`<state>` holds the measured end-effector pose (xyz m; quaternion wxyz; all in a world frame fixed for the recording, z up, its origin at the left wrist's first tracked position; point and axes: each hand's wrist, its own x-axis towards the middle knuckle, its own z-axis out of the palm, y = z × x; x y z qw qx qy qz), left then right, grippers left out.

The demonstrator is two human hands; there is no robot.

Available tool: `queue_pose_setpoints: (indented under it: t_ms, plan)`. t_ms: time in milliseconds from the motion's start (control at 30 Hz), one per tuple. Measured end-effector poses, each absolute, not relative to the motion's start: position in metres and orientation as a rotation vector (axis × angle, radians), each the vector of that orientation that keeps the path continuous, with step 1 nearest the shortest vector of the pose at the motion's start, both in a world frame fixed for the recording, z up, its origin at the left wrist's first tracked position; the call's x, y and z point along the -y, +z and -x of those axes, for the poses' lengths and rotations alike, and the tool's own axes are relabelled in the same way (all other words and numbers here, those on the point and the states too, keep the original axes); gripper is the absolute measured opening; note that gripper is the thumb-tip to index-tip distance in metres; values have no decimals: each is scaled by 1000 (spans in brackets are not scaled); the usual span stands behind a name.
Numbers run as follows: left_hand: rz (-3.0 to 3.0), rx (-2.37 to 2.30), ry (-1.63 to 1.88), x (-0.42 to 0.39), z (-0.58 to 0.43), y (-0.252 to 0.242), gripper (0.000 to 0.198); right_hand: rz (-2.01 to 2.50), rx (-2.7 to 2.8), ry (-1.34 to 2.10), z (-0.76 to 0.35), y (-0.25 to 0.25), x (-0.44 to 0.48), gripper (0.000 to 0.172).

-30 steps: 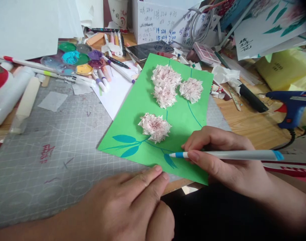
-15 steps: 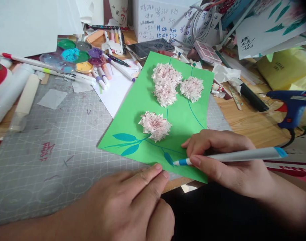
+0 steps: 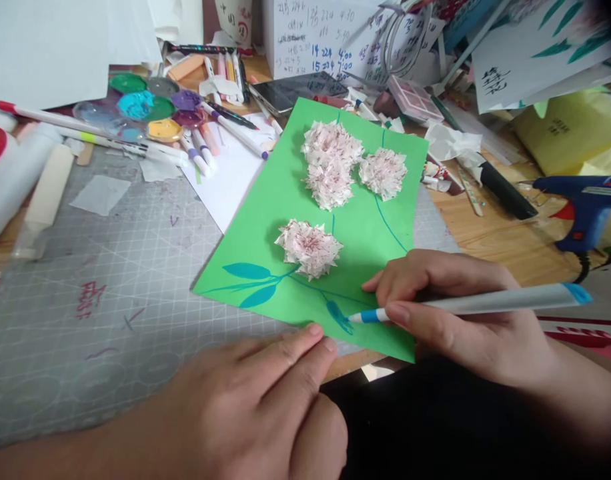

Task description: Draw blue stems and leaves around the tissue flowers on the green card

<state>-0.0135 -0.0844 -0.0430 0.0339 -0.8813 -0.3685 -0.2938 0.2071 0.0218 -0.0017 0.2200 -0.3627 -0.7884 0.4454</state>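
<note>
A sheet of green paper lies at a slant on the grey cutting mat. Pale pink ruffled paper flowers sit raised on it, with blue stems and leaves drawn around them. My right hand grips a blue marker with a white barrel. Its tip touches the paper beside a partly coloured leaf. My left hand rests at the near edge of the sheet, index and middle fingers stretched onto it, the others curled under.
A paint palette and scattered markers lie at the back left. Behind the sheet is a dark tablet-like device. A blue hot glue gun stands at the right, near a black marker. A yellow bag sits behind them.
The marker tip has shifted slightly right and up, and the blue leaf has more strokes at its lower end. My left hand stays in place on the paper.
</note>
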Motion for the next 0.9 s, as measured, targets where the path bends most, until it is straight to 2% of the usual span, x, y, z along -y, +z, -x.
queue_pose_setpoints:
  t_ms: [267, 733, 900]
  plan:
    - [2739, 1219, -877, 82, 10, -37, 18, 969, 2182, 1283, -209, -3, -19, 16]
    - [2760, 1229, -910, 84, 14, -36, 21, 954, 2204, 1258, -209, -2, -18, 17]
    - [2803, 1219, -875, 84, 16, -36, 21, 1060, 2165, 1150, -208, -4, -19, 15]
